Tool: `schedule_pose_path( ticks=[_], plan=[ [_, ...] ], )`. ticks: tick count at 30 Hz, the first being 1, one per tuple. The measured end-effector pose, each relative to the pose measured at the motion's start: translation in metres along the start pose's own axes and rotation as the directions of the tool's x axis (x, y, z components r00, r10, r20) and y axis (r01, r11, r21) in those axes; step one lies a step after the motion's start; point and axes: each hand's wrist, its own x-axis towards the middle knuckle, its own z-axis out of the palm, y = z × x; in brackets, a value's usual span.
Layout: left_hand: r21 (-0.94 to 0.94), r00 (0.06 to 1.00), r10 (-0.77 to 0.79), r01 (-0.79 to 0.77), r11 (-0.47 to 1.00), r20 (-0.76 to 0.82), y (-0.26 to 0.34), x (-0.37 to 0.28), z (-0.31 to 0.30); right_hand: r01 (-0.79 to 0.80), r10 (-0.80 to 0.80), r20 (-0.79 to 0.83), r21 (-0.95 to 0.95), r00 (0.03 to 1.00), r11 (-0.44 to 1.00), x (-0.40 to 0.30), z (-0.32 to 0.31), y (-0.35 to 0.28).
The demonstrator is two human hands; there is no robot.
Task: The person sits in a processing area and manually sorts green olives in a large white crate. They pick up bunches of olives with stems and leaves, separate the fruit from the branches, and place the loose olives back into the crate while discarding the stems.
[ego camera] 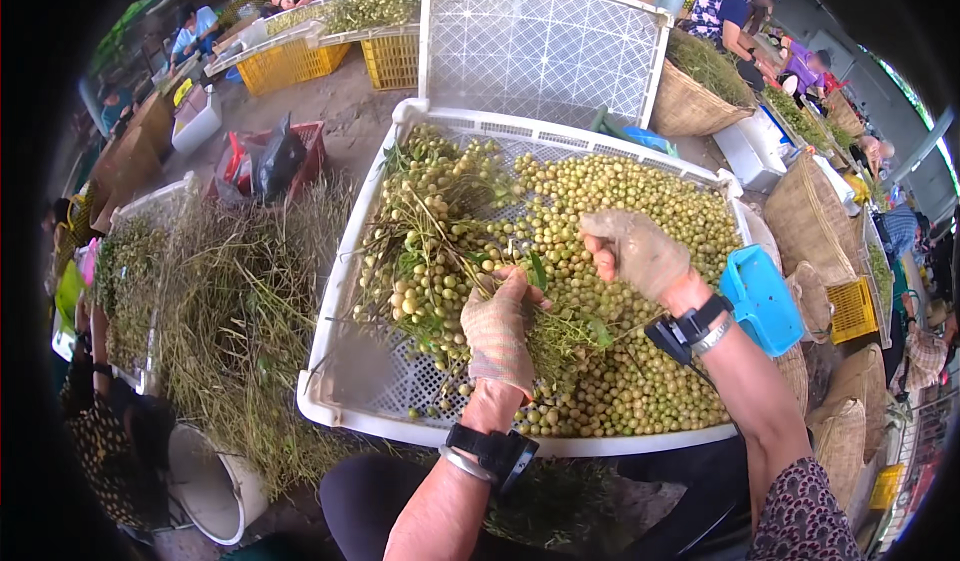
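My left hand (pixel 501 328), in a fingerless knit glove, grips a bunch of thin green fruit stems (pixel 566 336) over a white perforated plastic tray (pixel 352 261). My right hand (pixel 637 253), gloved the same way, hovers over the loose fruits with its fingers curled. Whether anything is inside it cannot be seen. Small round yellow-green fruits (pixel 660 186) cover the middle and right of the tray. Fruit clusters still on twigs (pixel 427 261) are heaped along its left side, beyond my left hand.
A blue plastic container (pixel 759 300) sits at the tray's right rim. Bare, dry stems (pixel 240 313) are piled to the left, above a white bucket (pixel 217 482). Another white tray (pixel 544 43) stands upright behind. Woven baskets (pixel 814 216) line the right; other people work around.
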Motion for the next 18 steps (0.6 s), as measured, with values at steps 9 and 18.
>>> schedule_pose_path(
  ticks=[9,18],
  plan=[
    [0.12,0.979,-0.145,0.128,0.984,0.145,-0.013,-0.029,0.008,-0.108,0.109,0.08,-0.016,0.991,0.994,-0.099,0.004,-0.008],
    [0.311,0.94,-0.32,0.27,0.911,0.122,-0.018,-0.065,0.002,-0.166,0.162,0.036,0.239,0.986,0.957,-0.162,0.003,0.011]
  ],
)
